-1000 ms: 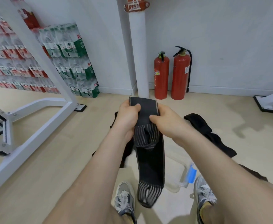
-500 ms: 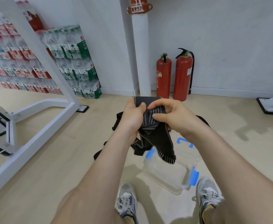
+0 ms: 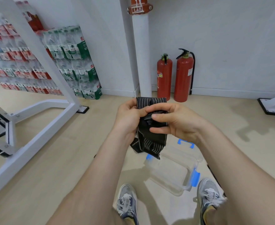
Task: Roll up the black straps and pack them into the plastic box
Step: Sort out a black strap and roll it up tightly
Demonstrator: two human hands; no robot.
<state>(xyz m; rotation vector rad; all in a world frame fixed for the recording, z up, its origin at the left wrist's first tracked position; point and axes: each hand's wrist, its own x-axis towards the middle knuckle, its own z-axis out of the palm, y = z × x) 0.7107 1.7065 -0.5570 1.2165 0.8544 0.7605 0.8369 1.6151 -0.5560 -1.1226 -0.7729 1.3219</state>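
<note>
Fingers (image 3: 159, 118) of right hand (image 3: 179, 122) curled over the front of the strap (image 3: 151, 140), pinching the half-made roll against the thumb. Left hand (image 3: 128, 117) gripping the same roll from the other side, its fingers mostly hidden behind.

Nearest, on the floor: left shoe (image 3: 127, 200) and right shoe (image 3: 208, 194), either side of the box's near end. Between and beyond them, the box (image 3: 171, 172): clear, blue clips, open, nothing inside.

Over the box's far left corner, loose striped tail of strap hanging, long axis roughly straight down; whether touching the rim, cannot tell. Higher, above the box's far edge, roll and both hands.

By judgement, rolling unfinished: tail to be wound in first, then roll lowered down and slightly right into the box. Right hand the nearer to it.

Far beyond the box, against the wall, two extinguishers (image 3: 164, 75).
</note>
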